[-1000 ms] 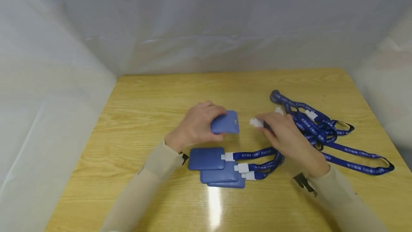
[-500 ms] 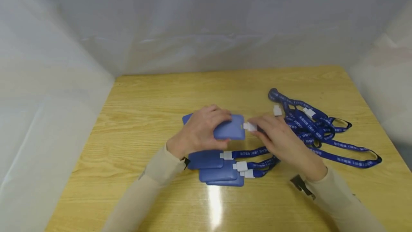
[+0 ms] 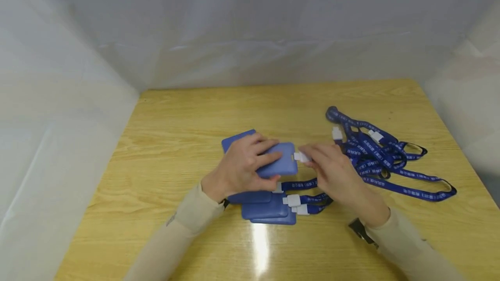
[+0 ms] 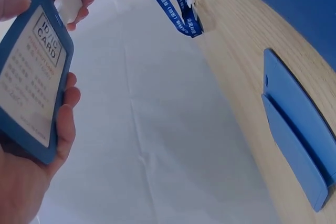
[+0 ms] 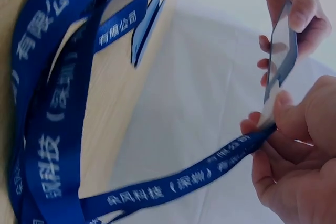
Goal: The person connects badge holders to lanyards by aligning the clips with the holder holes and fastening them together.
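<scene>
My left hand (image 3: 244, 166) grips a blue badge holder (image 3: 287, 161) above the table, its slotted end facing right. In the left wrist view, the holder's face (image 4: 34, 74) carries a printed "ID/IC CARD" insert. My right hand (image 3: 337, 170) pinches the white plastic clip (image 3: 300, 157) of a blue lanyard (image 5: 173, 187) between thumb and fingers. The clip's tip is right at the slot in the holder's end. From the right hand, the lanyard's printed strap runs back toward the others.
Several blue lanyards (image 3: 373, 153) with white clips lie tangled at the right. In front, overlapping badge holders (image 3: 265, 210) lie with lanyards clipped on. Another badge holder (image 3: 235, 138) is partly behind the left hand. White sheeting (image 3: 250, 55) rises behind the wooden table (image 3: 187, 116).
The left hand has moved slightly right and nearer with the badge holder, its fingers now lying across it. The right hand has brought the clip left, to the holder's slot.
</scene>
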`<state>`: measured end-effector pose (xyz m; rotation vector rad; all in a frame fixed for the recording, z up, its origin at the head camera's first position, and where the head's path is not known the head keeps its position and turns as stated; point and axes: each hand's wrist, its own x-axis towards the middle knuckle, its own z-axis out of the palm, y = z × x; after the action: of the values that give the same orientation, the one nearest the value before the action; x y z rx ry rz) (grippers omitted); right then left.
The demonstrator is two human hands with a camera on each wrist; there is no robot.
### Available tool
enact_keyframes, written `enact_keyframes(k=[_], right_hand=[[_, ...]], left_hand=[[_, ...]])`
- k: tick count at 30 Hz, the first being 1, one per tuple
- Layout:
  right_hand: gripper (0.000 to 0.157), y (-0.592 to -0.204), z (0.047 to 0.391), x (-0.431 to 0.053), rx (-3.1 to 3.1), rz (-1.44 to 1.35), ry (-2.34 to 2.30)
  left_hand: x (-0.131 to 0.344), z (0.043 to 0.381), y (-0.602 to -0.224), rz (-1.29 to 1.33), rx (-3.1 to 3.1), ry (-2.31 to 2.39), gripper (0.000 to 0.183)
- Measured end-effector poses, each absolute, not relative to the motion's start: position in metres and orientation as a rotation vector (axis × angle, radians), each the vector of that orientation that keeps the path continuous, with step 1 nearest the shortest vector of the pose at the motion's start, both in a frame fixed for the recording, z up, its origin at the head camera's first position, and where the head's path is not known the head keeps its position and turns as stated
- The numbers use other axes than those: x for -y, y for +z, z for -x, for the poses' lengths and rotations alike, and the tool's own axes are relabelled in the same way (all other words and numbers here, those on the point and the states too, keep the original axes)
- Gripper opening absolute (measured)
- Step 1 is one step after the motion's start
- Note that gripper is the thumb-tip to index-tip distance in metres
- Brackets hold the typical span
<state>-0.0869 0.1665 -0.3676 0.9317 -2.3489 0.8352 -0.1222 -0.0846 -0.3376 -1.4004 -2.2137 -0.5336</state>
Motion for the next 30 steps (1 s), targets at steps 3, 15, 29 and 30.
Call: enact_keyframes(k=[3,15,29,30], right_hand=[[0.034,-0.37,0.085,-0.163,2.308,-0.921,0.853],[0.036,-0.375,0.082,-0.155,2.295,-0.893,0.838],[0.036,-0.38,0.084,-0.16,2.36,-0.919,0.828],[0.036,-0.38,0.083,-0.16,2.375,-0.921,0.824]], left_hand=[[0.084,0.119,-0.336,1.381,2.208,-0.519,0.047],[0.081,0.114,-0.341,1.347,2.189,-0.496,0.044],[0.081,0.118,-0.339,1.4,2.308,-0.413,0.047],[0.082,0.118,-0.339,1.4,2.337,-0.394,0.047]])
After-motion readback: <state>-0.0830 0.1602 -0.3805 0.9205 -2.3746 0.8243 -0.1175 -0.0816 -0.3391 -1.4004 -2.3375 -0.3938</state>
